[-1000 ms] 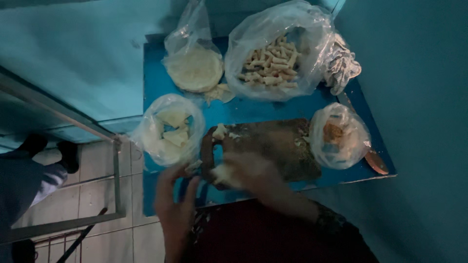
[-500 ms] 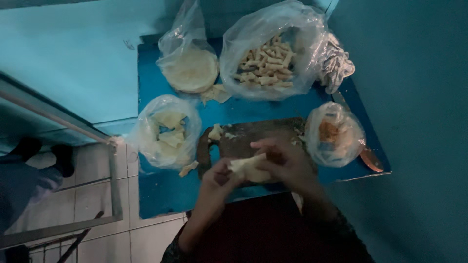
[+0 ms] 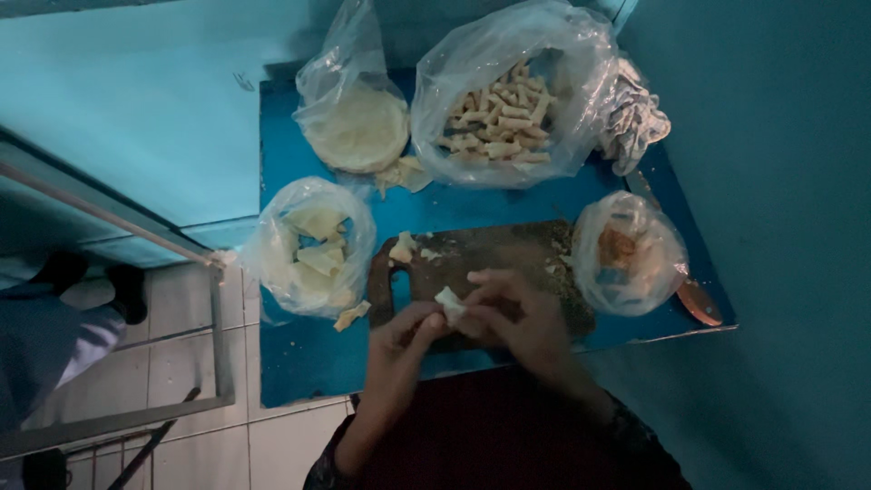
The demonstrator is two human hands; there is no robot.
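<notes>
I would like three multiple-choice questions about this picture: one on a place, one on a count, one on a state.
1. Where does the bag of rolled pieces lie?
A. on the far side of the table
B. on the floor
C. on the cutting board

2. How many clear plastic bags stand on the blue table?
A. two
B. four
C. six

3. How is the pale wrapper piece held?
A. lying free on the board
B. between the fingers of both hands
C. inside a bag

Answers:
1. A, it sits beyond the dark cutting board.
2. B, four bags show, two far and two near.
3. B, the left hand and right hand pinch it together.
</notes>
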